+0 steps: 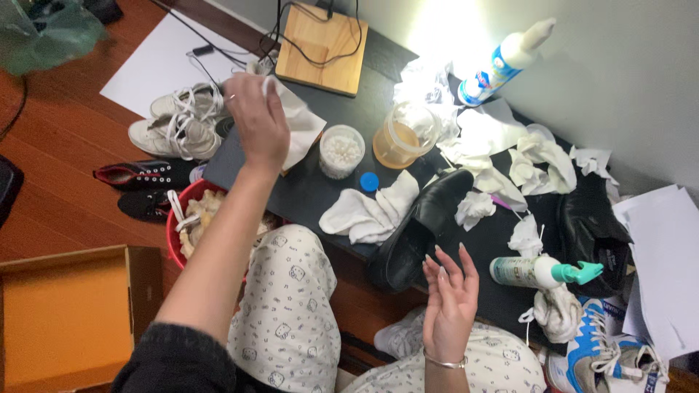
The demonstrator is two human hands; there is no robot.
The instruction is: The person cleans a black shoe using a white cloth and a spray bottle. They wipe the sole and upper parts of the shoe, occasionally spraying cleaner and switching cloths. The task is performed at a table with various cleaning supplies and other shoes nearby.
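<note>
- L hand [256, 120] pinched a white tissue [300, 124]; tissue partly hidden behind hand, hung down-right.
- R hand [450, 295] fingers spread, held nothing, near black shoe [422, 225].

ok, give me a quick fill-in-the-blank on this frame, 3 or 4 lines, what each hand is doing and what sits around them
1. The left hand holds up a white ____.
2. The right hand is open and holds ____.
3. The black shoe lies on the dark table beside a white ____.
4. On the floor at the left sits an open cardboard box with an ____ inside.

Missing words: tissue; nothing; cloth; orange
</note>
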